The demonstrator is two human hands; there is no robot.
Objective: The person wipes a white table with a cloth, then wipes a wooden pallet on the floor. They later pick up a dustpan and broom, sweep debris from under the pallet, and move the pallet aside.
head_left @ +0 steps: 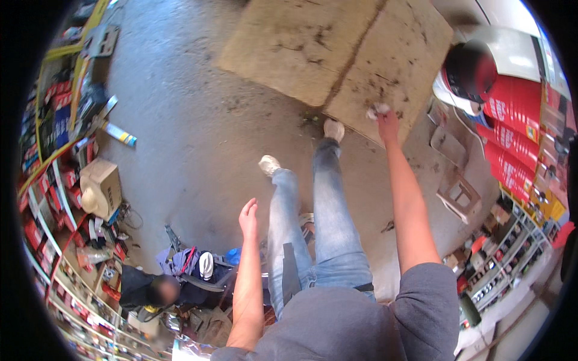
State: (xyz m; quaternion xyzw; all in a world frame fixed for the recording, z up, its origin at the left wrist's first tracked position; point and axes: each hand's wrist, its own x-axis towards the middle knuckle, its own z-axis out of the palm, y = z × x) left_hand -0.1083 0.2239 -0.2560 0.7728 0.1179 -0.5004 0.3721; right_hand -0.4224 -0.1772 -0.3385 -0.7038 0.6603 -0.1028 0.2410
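Note:
My right hand (388, 124) reaches forward over the near right part of a stained brown cardboard sheet (265, 54) on the floor. Its fingers are closed on a crumpled white wad (378, 111), paper or cloth; I cannot tell which. My left hand (248, 218) hangs in the air beside my left leg, fingers loosely stretched and nothing visible in it. My right shoe (334, 129) stands just short of the cardboard's near edge, and my left shoe (269, 164) is farther back on the concrete.
Packed shelves (51, 240) line the left side, with a cardboard box (100, 188) beside them. At right are stacked red packages (512, 132), a small stool (460, 197) and a person (471, 72). Another person (147, 289) is behind on the left, near piled bags (205, 265).

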